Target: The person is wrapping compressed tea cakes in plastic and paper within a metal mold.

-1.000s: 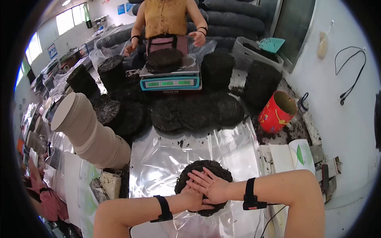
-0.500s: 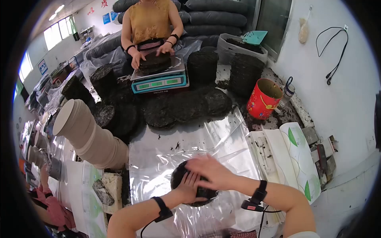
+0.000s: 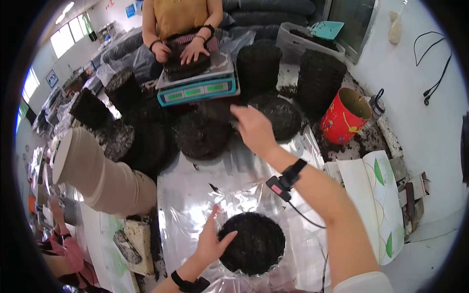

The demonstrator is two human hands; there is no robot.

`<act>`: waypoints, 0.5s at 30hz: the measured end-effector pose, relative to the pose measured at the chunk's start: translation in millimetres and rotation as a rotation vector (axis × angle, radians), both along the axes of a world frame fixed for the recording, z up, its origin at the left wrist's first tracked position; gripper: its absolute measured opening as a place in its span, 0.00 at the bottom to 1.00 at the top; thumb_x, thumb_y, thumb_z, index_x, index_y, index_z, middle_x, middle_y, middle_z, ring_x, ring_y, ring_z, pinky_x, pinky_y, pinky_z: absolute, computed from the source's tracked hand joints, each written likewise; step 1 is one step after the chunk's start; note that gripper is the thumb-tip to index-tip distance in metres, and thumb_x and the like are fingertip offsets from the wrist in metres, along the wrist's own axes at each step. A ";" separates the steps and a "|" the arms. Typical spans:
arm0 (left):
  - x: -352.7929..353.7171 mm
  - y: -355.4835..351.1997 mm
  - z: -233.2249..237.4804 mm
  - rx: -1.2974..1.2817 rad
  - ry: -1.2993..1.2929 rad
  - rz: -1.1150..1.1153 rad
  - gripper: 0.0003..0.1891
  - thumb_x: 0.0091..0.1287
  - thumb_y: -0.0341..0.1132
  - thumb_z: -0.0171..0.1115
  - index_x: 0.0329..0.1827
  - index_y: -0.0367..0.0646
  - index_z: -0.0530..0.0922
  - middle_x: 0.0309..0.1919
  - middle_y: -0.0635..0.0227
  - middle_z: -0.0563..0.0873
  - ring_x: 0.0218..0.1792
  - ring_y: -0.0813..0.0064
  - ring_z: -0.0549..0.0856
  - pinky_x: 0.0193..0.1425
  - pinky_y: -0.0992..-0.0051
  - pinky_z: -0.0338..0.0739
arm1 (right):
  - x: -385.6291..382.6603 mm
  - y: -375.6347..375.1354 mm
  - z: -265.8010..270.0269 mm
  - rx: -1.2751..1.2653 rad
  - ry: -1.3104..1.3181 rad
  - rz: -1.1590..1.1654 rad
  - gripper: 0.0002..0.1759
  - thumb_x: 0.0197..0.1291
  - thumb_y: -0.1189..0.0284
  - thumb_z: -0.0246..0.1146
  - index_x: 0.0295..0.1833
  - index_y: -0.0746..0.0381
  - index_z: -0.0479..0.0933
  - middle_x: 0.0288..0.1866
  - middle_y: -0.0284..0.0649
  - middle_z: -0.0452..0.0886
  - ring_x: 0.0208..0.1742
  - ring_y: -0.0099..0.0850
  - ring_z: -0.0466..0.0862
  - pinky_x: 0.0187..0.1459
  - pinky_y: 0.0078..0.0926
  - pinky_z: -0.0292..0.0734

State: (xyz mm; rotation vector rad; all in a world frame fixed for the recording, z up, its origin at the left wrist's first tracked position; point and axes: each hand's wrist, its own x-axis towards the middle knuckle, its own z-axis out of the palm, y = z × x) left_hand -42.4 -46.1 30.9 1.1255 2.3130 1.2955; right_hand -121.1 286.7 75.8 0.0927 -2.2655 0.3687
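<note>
1. Black, round, flat cake of fibrous-looking material [image 3: 254, 249] lies on the broad, silvery, film-covered table [image 3: 183, 198], just right of the left grip [image 3: 207, 246] and well nearer the wearer than the right grip [image 3: 255, 128]; being round, it shows no clear long axis.
2. Tall, leaning beige stack of round discs [image 3: 100, 178]: beyond the left grip, to its left.
3. Teal-edged digital scale [image 3: 195, 93]: beyond the right grip, to its left; a co-worker's hand [image 3: 194, 51] rests on a dark, thick slab [image 3: 185, 71] there.
4. Black, rough, rounded mound [image 3: 200, 139]: left of the right grip.
5. Left grip, the nearer one: spread wide, grasping nothing, thumb over the cake's left edge; whether it presses there cannot be told.
6. Right grip: partly curled, with a dark blur at its fingertips; I cannot tell whether it grasps anything.
</note>
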 end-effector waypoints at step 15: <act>52.6 6.6 66.5 -0.192 0.622 -0.439 0.52 0.61 0.70 0.59 0.77 0.35 0.61 0.79 0.49 0.59 0.79 0.52 0.57 0.82 0.51 0.45 | 269.8 -158.6 -17.1 -0.344 -0.574 -0.297 0.59 0.56 0.53 0.71 0.81 0.67 0.44 0.82 0.57 0.45 0.83 0.57 0.41 0.77 0.64 0.30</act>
